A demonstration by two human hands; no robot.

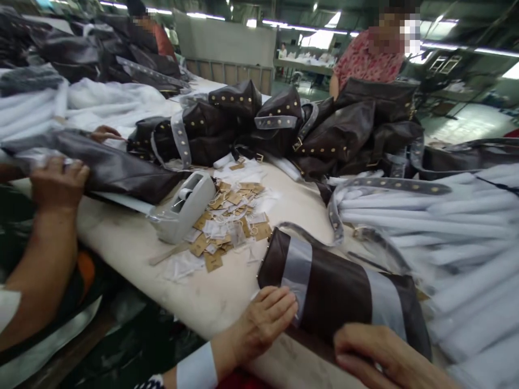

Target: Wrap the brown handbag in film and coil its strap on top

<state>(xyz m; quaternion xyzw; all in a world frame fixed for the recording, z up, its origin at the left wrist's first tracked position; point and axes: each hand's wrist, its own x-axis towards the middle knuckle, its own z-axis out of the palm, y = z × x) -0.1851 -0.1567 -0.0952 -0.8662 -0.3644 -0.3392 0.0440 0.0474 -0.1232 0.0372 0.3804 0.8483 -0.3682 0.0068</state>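
Note:
A dark brown leather handbag [338, 281] lies on its side at the table's front edge. Two translucent grey wrapping strips [298, 270] cross its body. My left hand [263, 319] rests on the bag's near left corner, fingers stretched out over the left strip. Against the near edge, further right, my right hand [377, 354] has its fingers curled in; whatever they may hold is hidden. A strap [336, 216], covered in the same grey film and dotted with gold studs, runs behind the bag.
Left of the bag are a grey tape dispenser [186, 208] and a heap of brown tags [231, 216]. White rolled packing [466, 216] fills the right. More brown bags [211, 124] line the back. A co-worker's hand [60, 181] presses another bag at left; a person [368, 59] stands opposite.

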